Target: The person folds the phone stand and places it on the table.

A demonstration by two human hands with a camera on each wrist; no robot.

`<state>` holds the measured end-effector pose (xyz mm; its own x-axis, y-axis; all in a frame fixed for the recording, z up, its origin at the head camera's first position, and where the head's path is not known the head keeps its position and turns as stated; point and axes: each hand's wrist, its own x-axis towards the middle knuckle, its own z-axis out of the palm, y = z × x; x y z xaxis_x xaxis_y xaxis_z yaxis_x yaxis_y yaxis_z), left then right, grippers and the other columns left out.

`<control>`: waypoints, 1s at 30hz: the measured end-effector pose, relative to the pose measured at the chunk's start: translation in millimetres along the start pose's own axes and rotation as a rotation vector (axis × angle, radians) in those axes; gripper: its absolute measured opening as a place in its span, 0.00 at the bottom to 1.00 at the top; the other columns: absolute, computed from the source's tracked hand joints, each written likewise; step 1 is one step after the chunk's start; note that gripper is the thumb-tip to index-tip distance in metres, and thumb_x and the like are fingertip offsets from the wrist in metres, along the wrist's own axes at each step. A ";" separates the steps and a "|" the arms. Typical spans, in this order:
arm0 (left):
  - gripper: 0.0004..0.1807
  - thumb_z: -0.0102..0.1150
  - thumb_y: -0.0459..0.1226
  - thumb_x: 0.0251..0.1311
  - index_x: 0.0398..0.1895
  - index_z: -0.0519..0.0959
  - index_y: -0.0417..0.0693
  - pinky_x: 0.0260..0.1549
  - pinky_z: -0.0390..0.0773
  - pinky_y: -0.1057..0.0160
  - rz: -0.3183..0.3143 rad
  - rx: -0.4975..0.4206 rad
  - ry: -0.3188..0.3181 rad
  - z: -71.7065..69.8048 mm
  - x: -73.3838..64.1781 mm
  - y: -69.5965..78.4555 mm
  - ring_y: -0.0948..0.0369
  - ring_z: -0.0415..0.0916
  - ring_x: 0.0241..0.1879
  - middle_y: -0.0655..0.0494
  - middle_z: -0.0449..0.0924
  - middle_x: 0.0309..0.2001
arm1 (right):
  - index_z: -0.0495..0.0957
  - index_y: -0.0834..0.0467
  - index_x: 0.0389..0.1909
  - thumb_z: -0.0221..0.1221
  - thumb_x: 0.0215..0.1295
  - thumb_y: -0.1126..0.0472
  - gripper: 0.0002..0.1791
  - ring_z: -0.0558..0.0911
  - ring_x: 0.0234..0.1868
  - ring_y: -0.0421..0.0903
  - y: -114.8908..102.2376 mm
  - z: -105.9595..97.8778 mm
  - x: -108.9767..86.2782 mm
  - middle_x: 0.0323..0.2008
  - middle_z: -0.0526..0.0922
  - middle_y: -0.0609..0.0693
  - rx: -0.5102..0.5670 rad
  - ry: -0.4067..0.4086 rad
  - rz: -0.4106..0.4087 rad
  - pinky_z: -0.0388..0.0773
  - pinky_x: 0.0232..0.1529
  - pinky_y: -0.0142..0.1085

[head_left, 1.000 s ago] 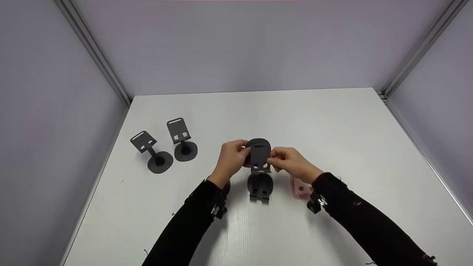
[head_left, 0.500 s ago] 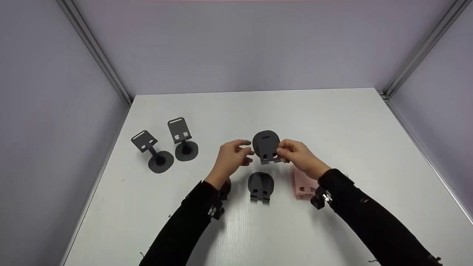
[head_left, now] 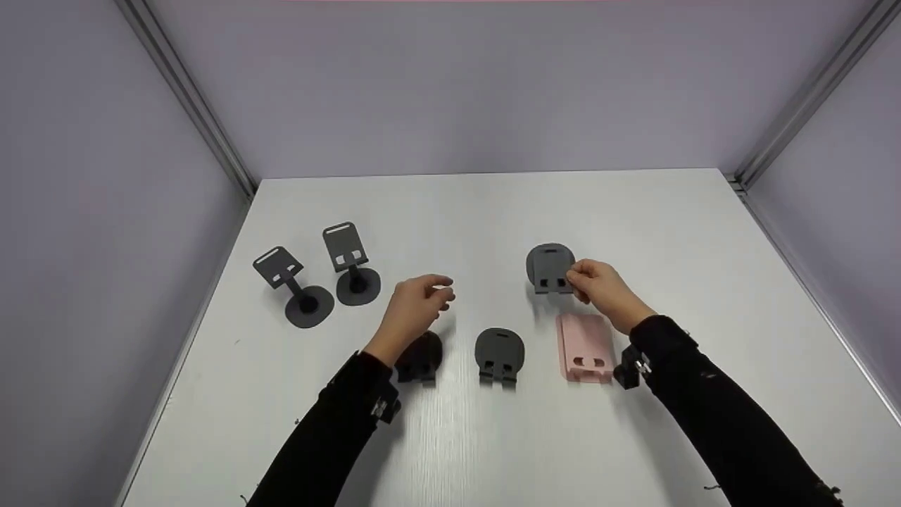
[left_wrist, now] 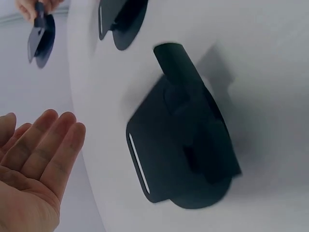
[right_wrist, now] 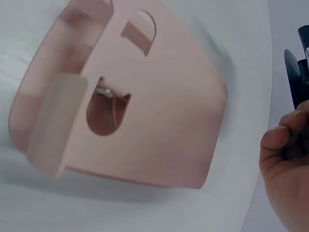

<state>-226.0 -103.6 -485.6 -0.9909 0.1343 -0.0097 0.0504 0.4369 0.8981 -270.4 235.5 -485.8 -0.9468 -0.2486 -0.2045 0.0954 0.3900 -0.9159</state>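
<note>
Lying nearest me on the bench are two dark folded stands and a pink stand. Beyond, my left grip hovers, fingers loosely extended, holding nothing; my right grip pinches a grey folded stand above the bench. Two unfolded stands sit far left.

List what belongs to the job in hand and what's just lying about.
Job in hand:
dark folded stand, held by the right hand

Lying about, though possibly part of the job, being similar:
far unfolded stand
near unfolded stand
left folded stand
middle folded stand
pink stand
</note>
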 end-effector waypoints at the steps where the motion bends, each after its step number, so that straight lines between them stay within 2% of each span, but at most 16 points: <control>1: 0.15 0.56 0.36 0.73 0.58 0.82 0.41 0.35 0.84 0.64 -0.006 0.000 0.008 -2.9 -0.6 -1.8 0.52 0.87 0.42 0.43 0.89 0.44 | 0.69 0.66 0.48 0.46 0.83 0.59 0.12 0.68 0.32 0.43 2.4 -2.9 0.1 0.32 0.69 0.49 -0.008 0.002 0.008 0.69 0.39 0.39; 9: 0.16 0.57 0.35 0.72 0.58 0.82 0.38 0.35 0.86 0.62 -0.063 -0.025 0.116 -25.9 -2.9 -16.6 0.50 0.88 0.41 0.40 0.88 0.43 | 0.67 0.65 0.47 0.42 0.84 0.58 0.12 0.67 0.32 0.44 21.5 -20.7 2.6 0.31 0.68 0.50 -0.059 0.008 0.068 0.67 0.39 0.41; 14: 0.16 0.56 0.35 0.72 0.58 0.82 0.36 0.33 0.86 0.64 -0.102 -0.036 0.194 -37.1 -2.0 -25.4 0.46 0.88 0.40 0.39 0.88 0.42 | 0.66 0.64 0.42 0.42 0.84 0.59 0.12 0.66 0.29 0.44 28.4 -21.5 4.1 0.27 0.66 0.49 -0.078 0.000 0.075 0.65 0.36 0.40; 20: 0.18 0.56 0.37 0.74 0.60 0.81 0.36 0.30 0.84 0.67 -0.149 -0.044 0.245 -44.5 -0.3 -31.2 0.45 0.88 0.40 0.38 0.88 0.43 | 0.67 0.65 0.40 0.41 0.84 0.60 0.13 0.64 0.26 0.43 31.9 -22.1 3.5 0.25 0.66 0.48 -0.126 0.015 0.099 0.63 0.32 0.36; 23: 0.17 0.55 0.37 0.74 0.59 0.81 0.35 0.30 0.84 0.67 -0.166 -0.062 0.283 -47.4 1.2 -34.5 0.47 0.88 0.39 0.38 0.88 0.41 | 0.68 0.67 0.44 0.41 0.83 0.61 0.13 0.65 0.27 0.43 34.9 -24.1 3.3 0.25 0.68 0.48 -0.158 0.031 0.125 0.64 0.31 0.35; 26: 0.16 0.55 0.39 0.75 0.53 0.82 0.35 0.27 0.84 0.68 -0.183 -0.089 0.335 -50.7 1.6 -36.7 0.48 0.88 0.35 0.40 0.88 0.37 | 0.69 0.70 0.51 0.41 0.82 0.62 0.15 0.67 0.28 0.43 37.6 -27.0 2.3 0.28 0.70 0.49 -0.185 0.050 0.159 0.65 0.30 0.34; 30: 0.18 0.54 0.42 0.75 0.44 0.83 0.34 0.23 0.85 0.65 -0.225 -0.112 0.404 -56.2 0.7 -41.0 0.51 0.87 0.27 0.40 0.87 0.30 | 0.69 0.74 0.60 0.43 0.81 0.61 0.21 0.70 0.30 0.42 40.7 -30.4 1.4 0.36 0.74 0.53 -0.226 0.077 0.193 0.68 0.29 0.33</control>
<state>-235.7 -171.5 -497.7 -0.9460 -0.3191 -0.0572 -0.1624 0.3136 0.9356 -277.2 278.0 -512.9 -0.9392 -0.0859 -0.3324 0.2132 0.6129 -0.7609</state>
